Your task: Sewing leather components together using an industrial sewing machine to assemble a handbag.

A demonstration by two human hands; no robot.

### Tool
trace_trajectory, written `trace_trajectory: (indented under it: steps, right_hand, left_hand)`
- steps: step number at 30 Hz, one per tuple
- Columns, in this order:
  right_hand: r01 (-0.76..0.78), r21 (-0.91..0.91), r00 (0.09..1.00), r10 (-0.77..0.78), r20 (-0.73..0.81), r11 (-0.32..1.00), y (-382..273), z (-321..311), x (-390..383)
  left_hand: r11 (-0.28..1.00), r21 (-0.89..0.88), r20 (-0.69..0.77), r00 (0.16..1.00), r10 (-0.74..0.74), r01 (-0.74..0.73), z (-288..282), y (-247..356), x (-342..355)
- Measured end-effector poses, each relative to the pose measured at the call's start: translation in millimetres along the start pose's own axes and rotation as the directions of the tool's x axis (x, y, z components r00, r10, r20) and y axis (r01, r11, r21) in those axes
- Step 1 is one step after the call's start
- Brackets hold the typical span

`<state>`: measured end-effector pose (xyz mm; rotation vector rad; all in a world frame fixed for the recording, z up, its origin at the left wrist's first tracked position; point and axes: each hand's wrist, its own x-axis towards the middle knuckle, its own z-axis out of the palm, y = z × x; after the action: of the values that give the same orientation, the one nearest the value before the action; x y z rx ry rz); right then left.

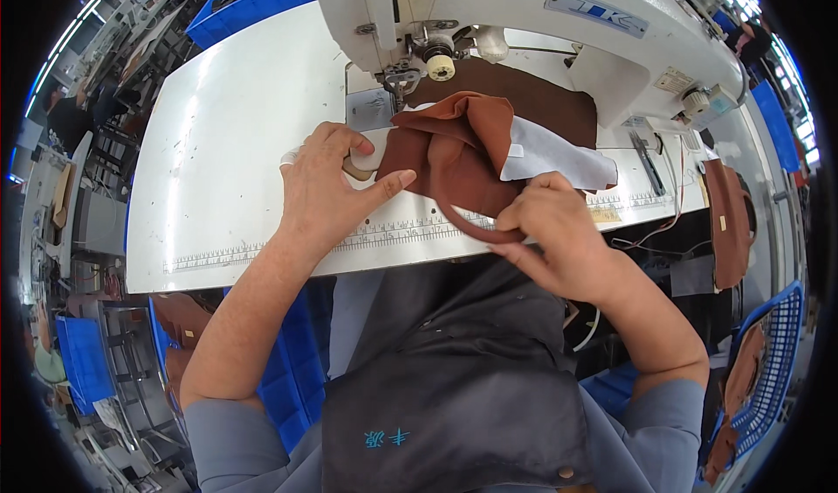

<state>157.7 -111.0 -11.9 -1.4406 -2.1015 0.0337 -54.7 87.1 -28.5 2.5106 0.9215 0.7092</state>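
A brown leather bag piece [406,157] lies folded on the white sewing table, its pale grey lining [559,154] turned out to the right. From it a curved brown bag handle [463,220] runs toward me. My right hand [554,235] is closed around the free end of this handle. At the left edge of the leather, my left hand [327,183] has its thumb stretched apart from its bent fingers. Its fingertips touch a pale, rounded flat piece [371,157]. White wrapping shows on one left finger. The sewing machine's presser foot [401,82] stands just beyond the leather.
The sewing machine [489,4] spans the back. A printed ruler [349,238] follows the table's front edge. Dark tweezers [648,163] lie at the right. A blue bin [253,4] stands behind left; a blue basket [768,371] with brown pieces is at the lower right.
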Motion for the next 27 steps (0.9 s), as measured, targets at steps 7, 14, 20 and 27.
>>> trace_trajectory:
  steps: [7,14,20,27]
  right_hand:
    - [0.094,0.076,0.995,-0.09,-0.053,0.993,-64,-47,10]
    - [0.131,0.109,0.977,-0.109,-0.184,0.985,-90,-20,5]
    - [0.114,-0.051,0.986,-0.119,-0.115,0.992,-96,13,0]
    - [0.068,-0.19,0.992,-0.086,-0.088,0.979,-54,13,-2]
  left_hand:
    - [0.968,-0.233,0.027,0.996,-0.086,0.09,-12,-5,-13]
    - [0.78,-0.572,0.183,0.966,-0.182,0.256,-31,-2,-49]
    - [0.656,-0.657,0.239,0.928,-0.286,0.371,-21,-12,-60]
    - [0.946,-0.292,-0.16,0.982,0.098,-0.142,2,-21,-29]
